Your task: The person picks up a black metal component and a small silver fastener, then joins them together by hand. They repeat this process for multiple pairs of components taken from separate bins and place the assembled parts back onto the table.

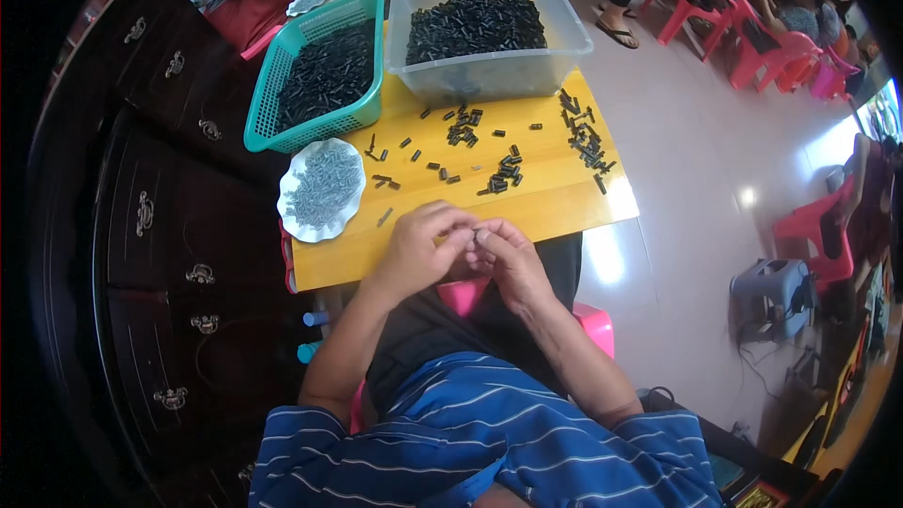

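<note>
My left hand and my right hand meet at the near edge of the yellow table. Both are closed, fingertips pinched together around a small dark piece, mostly hidden by the fingers. Beyond them lie loose short black cylinders in small clusters. Left of my left hand, a white scalloped plate holds a heap of thin silvery metal pieces, possibly screws or pins. A single thin piece lies on the table between the plate and my left hand.
At the back stand a teal basket and a translucent tub, both full of black pieces. More black parts line the right edge. Dark cabinets rise at the left. Other people sit farther off near red chairs.
</note>
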`<action>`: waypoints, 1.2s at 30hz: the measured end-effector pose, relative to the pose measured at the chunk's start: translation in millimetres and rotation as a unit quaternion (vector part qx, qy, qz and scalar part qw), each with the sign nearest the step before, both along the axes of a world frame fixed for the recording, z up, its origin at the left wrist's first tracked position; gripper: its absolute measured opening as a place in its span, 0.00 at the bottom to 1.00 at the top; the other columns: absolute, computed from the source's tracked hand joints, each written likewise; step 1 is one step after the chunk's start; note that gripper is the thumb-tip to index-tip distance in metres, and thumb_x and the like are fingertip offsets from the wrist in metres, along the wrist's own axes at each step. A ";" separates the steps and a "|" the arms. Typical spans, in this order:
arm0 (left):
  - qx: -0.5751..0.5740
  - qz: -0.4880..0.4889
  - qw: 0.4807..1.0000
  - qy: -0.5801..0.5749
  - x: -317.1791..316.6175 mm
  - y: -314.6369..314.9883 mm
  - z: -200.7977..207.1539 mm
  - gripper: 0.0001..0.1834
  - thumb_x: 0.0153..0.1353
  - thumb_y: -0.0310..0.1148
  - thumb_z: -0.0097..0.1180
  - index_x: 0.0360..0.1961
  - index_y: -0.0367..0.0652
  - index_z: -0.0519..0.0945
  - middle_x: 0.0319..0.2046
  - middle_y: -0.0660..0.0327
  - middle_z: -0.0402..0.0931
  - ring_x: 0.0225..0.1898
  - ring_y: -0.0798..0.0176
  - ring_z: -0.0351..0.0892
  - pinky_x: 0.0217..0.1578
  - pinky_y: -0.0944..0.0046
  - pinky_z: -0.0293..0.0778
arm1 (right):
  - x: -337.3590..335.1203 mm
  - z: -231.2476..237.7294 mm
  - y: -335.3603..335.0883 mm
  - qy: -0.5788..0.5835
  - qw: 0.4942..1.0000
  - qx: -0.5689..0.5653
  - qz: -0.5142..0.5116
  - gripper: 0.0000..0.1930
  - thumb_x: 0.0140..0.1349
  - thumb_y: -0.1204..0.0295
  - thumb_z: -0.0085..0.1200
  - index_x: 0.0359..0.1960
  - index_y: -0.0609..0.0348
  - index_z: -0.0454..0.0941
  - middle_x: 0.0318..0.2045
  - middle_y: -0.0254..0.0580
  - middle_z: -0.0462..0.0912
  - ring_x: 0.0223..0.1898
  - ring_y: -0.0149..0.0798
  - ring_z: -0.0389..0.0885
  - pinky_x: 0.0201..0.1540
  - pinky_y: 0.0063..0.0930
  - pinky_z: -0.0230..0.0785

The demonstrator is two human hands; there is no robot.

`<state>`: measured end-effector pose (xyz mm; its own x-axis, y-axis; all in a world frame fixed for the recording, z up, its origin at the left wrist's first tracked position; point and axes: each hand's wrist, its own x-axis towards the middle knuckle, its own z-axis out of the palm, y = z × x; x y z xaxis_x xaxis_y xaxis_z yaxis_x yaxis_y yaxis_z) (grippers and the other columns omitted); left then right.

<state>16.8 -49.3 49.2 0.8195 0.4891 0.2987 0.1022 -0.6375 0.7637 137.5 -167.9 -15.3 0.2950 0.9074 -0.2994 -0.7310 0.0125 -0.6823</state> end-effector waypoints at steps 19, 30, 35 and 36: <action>0.304 0.072 0.947 0.078 76.0 62.6 -47.5 0.05 0.52 0.28 0.65 0.31 0.41 0.83 0.33 0.59 0.79 0.39 0.52 0.78 0.41 0.53 0.75 | 4.2 0.0 -2.5 0.083 0.996 0.006 0.039 0.05 0.65 0.70 0.54 0.39 0.55 0.77 0.31 0.34 0.81 0.33 0.31 0.79 0.42 0.25 0.73; 0.151 0.047 0.984 0.080 41.7 34.6 -13.2 0.03 0.59 0.28 0.57 0.31 0.40 0.78 0.33 0.54 0.78 0.40 0.47 0.76 0.42 0.50 0.72 | 3.8 -5.9 -1.8 0.100 0.994 0.021 0.037 0.06 0.68 0.66 0.55 0.38 0.54 0.76 0.30 0.34 0.80 0.33 0.30 0.78 0.41 0.25 0.72; 0.094 0.008 0.991 0.095 -5.7 0.8 12.7 0.03 0.59 0.27 0.57 0.31 0.39 0.77 0.32 0.53 0.78 0.38 0.46 0.77 0.40 0.50 0.73 | -1.2 -0.9 -1.4 0.049 0.998 0.011 0.043 0.08 0.70 0.65 0.55 0.40 0.56 0.78 0.30 0.32 0.81 0.30 0.24 0.78 0.36 0.17 0.72; 0.111 0.000 0.989 0.096 -11.8 -2.9 14.1 0.03 0.58 0.27 0.58 0.32 0.39 0.78 0.31 0.53 0.78 0.37 0.46 0.77 0.39 0.51 0.73 | -2.5 0.8 -1.6 0.048 0.998 0.011 0.045 0.08 0.70 0.65 0.55 0.40 0.56 0.78 0.30 0.32 0.81 0.30 0.24 0.78 0.36 0.17 0.72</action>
